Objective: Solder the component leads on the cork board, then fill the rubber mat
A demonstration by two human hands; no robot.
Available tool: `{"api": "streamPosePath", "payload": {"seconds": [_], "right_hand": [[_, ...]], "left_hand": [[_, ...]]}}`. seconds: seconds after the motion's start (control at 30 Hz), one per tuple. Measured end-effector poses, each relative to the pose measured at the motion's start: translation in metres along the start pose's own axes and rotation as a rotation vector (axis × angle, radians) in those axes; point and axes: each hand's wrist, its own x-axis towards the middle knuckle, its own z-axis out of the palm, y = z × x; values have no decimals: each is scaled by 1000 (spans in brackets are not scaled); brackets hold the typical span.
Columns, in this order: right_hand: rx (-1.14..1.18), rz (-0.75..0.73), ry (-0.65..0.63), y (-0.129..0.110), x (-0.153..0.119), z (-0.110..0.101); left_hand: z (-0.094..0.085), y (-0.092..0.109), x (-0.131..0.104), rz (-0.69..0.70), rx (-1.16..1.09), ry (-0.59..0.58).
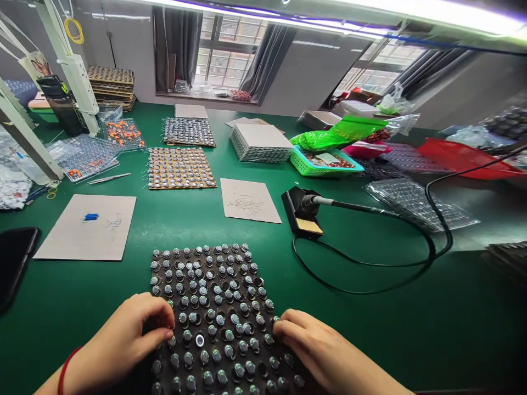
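Note:
In front of me lies a dark square tray (pixel 224 318) set with rows of small round silver components (pixel 229 334). One piece (pixel 200 340) shows a white face with a dark centre; a few holes look vacant. My left hand (pixel 134 332) is at the tray's left edge, thumb and forefinger curled close together beside the outer row. What lies between those fingertips is too small to make out. At the right edge, my right hand (pixel 307 337) has its fingers pressed together on a small round component (pixel 276 319); its thumb is hidden.
A soldering iron (pixel 317 201) rests in its stand (pixel 302 211), its black cable looping rightward. Behind the tray are cardboard sheets (pixel 251 200), filled boards (pixel 181 168) and a green basket (pixel 325 163). Tweezers (pixel 109 178) and a phone (pixel 16 263) lie left.

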Motion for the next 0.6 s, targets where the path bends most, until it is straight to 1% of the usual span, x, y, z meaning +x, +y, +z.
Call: {"api": "streamPosePath", "payload": {"seconds": [0.13,0.2,0.27,0.33,0.4,0.47,0.53,0.6], "right_hand": [[-43,-51,65,4,-2,2],[-33,-111,157,-1,2,1],[21,-196,285,-16,11,2],[99,-301,381,-39,26,5],[122,-411,388,-62,43,11],[76,-455,389,-77,55,21],[29,-475,396,-82,61,32],[-1,-559,432,-79,68,46]], "left_hand": [[1,-1,1,-13,-2,1],[2,-1,1,-13,-3,4],[4,0,2,-12,-3,6],[6,2,2,-4,-5,10],[6,3,1,10,-13,20],[3,4,-1,17,-24,46],[2,4,-6,22,-50,78],[6,5,-13,37,-85,95]]}}
